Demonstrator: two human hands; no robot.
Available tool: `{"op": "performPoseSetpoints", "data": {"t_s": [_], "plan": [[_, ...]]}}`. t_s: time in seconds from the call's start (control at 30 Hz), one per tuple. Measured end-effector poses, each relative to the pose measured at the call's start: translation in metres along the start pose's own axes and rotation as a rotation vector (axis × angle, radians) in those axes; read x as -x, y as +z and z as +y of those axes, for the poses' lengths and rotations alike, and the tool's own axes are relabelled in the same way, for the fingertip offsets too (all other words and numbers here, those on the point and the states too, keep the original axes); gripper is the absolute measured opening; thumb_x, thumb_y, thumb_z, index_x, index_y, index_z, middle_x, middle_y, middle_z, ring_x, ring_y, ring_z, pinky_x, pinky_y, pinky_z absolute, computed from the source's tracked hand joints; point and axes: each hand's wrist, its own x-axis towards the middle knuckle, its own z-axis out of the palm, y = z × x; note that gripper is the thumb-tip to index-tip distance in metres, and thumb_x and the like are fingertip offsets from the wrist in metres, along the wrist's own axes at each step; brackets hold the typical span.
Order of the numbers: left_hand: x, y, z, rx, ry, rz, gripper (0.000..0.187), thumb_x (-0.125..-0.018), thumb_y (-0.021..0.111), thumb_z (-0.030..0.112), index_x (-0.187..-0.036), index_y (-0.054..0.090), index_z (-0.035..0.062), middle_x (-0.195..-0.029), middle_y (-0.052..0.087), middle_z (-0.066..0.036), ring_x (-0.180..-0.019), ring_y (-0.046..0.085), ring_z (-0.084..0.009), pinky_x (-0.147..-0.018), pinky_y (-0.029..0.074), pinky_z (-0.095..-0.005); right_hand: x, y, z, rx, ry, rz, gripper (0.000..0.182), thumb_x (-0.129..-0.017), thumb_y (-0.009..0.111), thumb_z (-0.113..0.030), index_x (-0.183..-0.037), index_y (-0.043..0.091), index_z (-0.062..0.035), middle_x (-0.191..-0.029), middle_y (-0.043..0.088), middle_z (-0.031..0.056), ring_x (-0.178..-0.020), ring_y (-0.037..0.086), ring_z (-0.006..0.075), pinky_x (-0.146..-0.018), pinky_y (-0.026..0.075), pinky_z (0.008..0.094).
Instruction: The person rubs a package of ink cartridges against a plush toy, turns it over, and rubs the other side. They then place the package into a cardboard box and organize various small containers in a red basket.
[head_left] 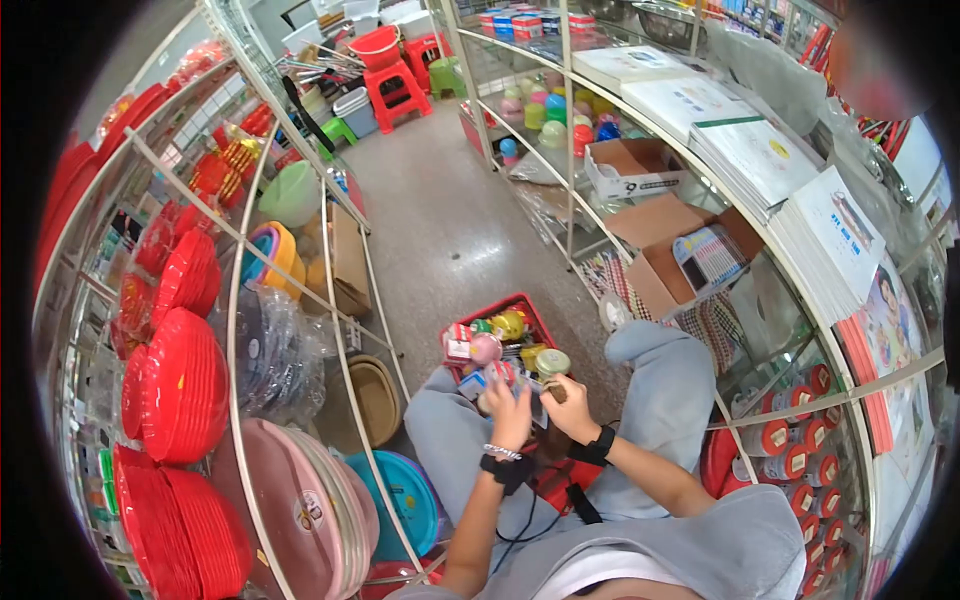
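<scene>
My left hand (510,415) is over the near part of a red basket (538,318), its fingers blurred by motion beside small packaged items. Close to its right, my right hand (567,408) has its fingers pinched together on something small that I cannot make out. In the basket lie a pink round container (485,348), a yellow round item (508,324), a red and white package (457,343) and other small goods. A jar with a pale lid (552,363) sits just above my right hand. Both wrists wear black bands.
Shelves with red plates (185,385) and large pink basins (290,500) line the left. On the right, a glass counter holds stacked booklets (750,155), an open cardboard box (655,245) and red-lidded jars (775,437). Red stools (395,92) stand ahead on the grey floor (450,225).
</scene>
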Motion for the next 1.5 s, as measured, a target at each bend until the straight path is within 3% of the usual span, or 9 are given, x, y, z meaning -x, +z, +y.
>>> {"op": "performPoseSetpoints", "data": {"t_s": [0.13, 0.2, 0.27, 0.3, 0.37, 0.5, 0.83, 1.0, 1.5], "plan": [[0.004, 0.047, -0.079, 0.25, -0.09, -0.247, 0.049, -0.083, 0.046, 0.031, -0.113, 0.038, -0.0068, -0.107, 0.045, -0.03, -0.102, 0.043, -0.04, -0.087, 0.034, -0.0412, 0.012, 0.015, 0.041, 0.015, 0.074, 0.001, 0.014, -0.07, 0.054, -0.007, -0.08, 0.054, 0.0034, -0.062, 0.055, 0.0124, -0.059, 0.05, 0.0096, -0.055, 0.042, 0.0284], [0.005, 0.068, -0.113, 0.32, -0.404, -0.484, 0.053, -0.086, 0.033, 0.042, -0.109, 0.04, -0.0044, -0.101, 0.049, -0.026, -0.098, 0.045, -0.0396, -0.085, 0.035, -0.0402, 0.018, 0.017, 0.056, 0.161, 0.051, -0.019, 0.017, -0.07, 0.055, -0.01, -0.081, 0.056, 0.0031, -0.064, 0.057, 0.0163, -0.057, 0.057, 0.0185, -0.054, 0.044, 0.0305], [0.012, 0.076, -0.136, 0.024, -0.032, -0.538, 0.054, -0.085, 0.028, 0.046, -0.109, 0.042, -0.0001, -0.094, 0.053, -0.024, -0.086, 0.054, -0.0349, -0.074, 0.044, -0.0392, 0.025, 0.018, 0.065, 0.129, 0.197, -0.087, 0.019, -0.069, 0.057, -0.015, -0.076, 0.056, 0.0036, -0.069, 0.056, 0.0231, -0.068, 0.057, 0.0362, -0.057, 0.045, 0.037], [0.013, 0.071, -0.128, 0.023, -0.036, -0.529, 0.054, -0.085, 0.028, 0.046, -0.109, 0.042, -0.0001, -0.094, 0.053, -0.024, -0.086, 0.054, -0.0349, -0.074, 0.044, -0.0392, 0.031, 0.02, 0.075, 0.14, 0.202, -0.121, 0.021, -0.069, 0.058, -0.015, -0.077, 0.057, 0.0035, -0.071, 0.056, 0.0237, -0.068, 0.057, 0.0368, -0.058, 0.045, 0.0381], [0.02, 0.055, -0.099, 0.394, -0.721, -0.626, 0.051, -0.084, 0.03, 0.047, -0.108, 0.043, 0.0035, -0.081, 0.057, -0.019, -0.064, 0.059, -0.0278, -0.054, 0.049, -0.0356, 0.037, 0.022, 0.078, 0.163, 0.211, -0.168, 0.021, -0.069, 0.058, -0.016, -0.078, 0.057, 0.0034, -0.071, 0.056, 0.0237, -0.068, 0.056, 0.037, -0.058, 0.045, 0.0386], [0.018, 0.095, -0.153, 0.369, -0.581, -0.582, 0.05, -0.083, 0.031, 0.048, -0.101, 0.046, 0.0041, -0.073, 0.057, -0.015, -0.049, 0.056, -0.0222, -0.038, 0.045, -0.0308, 0.046, 0.024, 0.089, 0.266, 0.164, -0.235, 0.027, -0.067, 0.059, -0.021, -0.078, 0.057, 0.0038, -0.071, 0.056, 0.0242, -0.07, 0.056, 0.0372, -0.061, 0.045, 0.0406], [0.032, 0.133, -0.183, -0.072, -0.244, -0.394, 0.041, -0.085, 0.03, 0.028, -0.084, 0.059, -0.0016, -0.089, 0.056, -0.027, -0.08, 0.054, -0.0403, -0.07, 0.041, -0.0439, 0.055, 0.021, 0.129, 0.306, 0.275, -0.358, 0.025, -0.066, 0.059, -0.022, -0.073, 0.058, 0.0021, -0.07, 0.057, 0.022, -0.068, 0.056, 0.0365, -0.06, 0.045, 0.0403], [0.035, 0.146, -0.194, -0.244, -0.077, -0.618, 0.043, -0.082, 0.036, 0.033, -0.102, 0.052, -0.0004, -0.101, 0.051, -0.028, -0.093, 0.048, -0.0442, -0.083, 0.038, -0.0461, 0.058, 0.02, 0.136, 0.382, 0.301, -0.313, 0.022, -0.068, 0.057, -0.024, -0.074, 0.06, -0.0033, -0.071, 0.057, 0.0205, -0.068, 0.056, 0.0365, -0.061, 0.045, 0.0413], [0.043, 0.14, -0.185, -0.027, -0.318, -0.561, 0.042, -0.079, 0.04, 0.03, -0.105, 0.052, -0.0014, -0.1, 0.055, -0.024, -0.096, 0.052, -0.0345, -0.082, 0.04, -0.0376, 0.065, 0.023, 0.157, 0.432, 0.401, -0.309, 0.034, -0.067, 0.06, -0.031, -0.071, 0.059, 0.0028, -0.071, 0.056, 0.0253, -0.07, 0.056, 0.0388, -0.063, 0.045, 0.0426]]}}
